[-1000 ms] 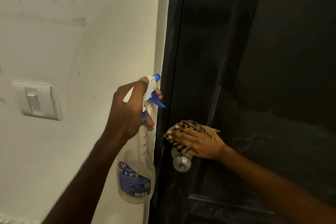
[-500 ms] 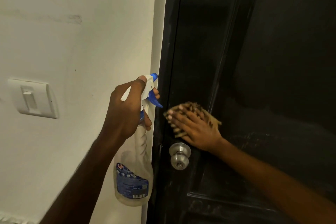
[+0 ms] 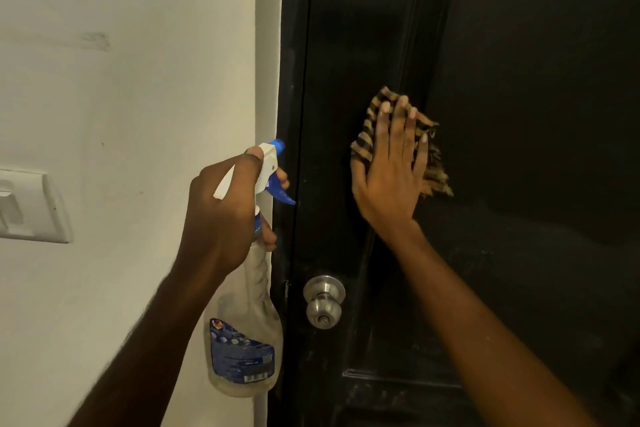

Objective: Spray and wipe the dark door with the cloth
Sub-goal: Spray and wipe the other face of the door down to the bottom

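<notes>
Head view: right hand (image 3: 388,180) lies flat on the striped cloth (image 3: 362,146), fingers (image 3: 398,121) straight and slightly apart, pressing it against the dark door (image 3: 519,80), above and right of the round metal knob (image 3: 323,302). Left hand (image 3: 221,211) holds the spray bottle (image 3: 246,350) upright beside the door's edge, fingers curled round the neck, 1 by the blue trigger, nozzle toward the door. Judgement: wiping stage, mid-door. Faint streaks show on the panel near the right forearm. Upper panels and the lower moulded section probably left to do; more spray likely needed there.
</notes>
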